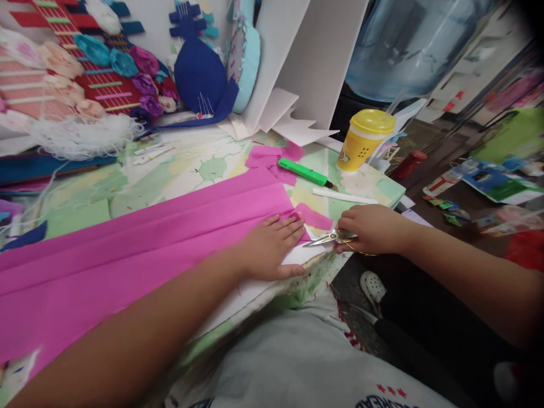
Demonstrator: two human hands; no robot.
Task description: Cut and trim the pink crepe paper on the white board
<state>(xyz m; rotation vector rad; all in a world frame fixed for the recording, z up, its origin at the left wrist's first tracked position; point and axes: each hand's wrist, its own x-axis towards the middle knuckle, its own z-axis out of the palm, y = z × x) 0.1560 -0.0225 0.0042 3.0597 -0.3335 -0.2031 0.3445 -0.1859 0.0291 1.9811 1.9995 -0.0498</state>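
A long sheet of bright pink paper (140, 243) with lengthwise creases stretches across the table from the left. My left hand (276, 246) lies flat on its right end, fingers stretched out. Just right of it, my right hand (365, 229) is closed around a pair of scissors (329, 237). The blades point left, with their tips beside the pink paper's edge and near my left fingers. White paper (293, 258) shows under the pink sheet at the table's front edge. Small pink scraps (314, 217) lie beyond the scissors.
A green utility knife (304, 171), a white stick (344, 196) and a yellow cup (365, 139) with a straw stand or lie at the right back. Paper flowers (123, 62), white string (85, 136) and a blue instrument-shaped craft (199, 73) fill the back left. White boards (306, 62) lean behind.
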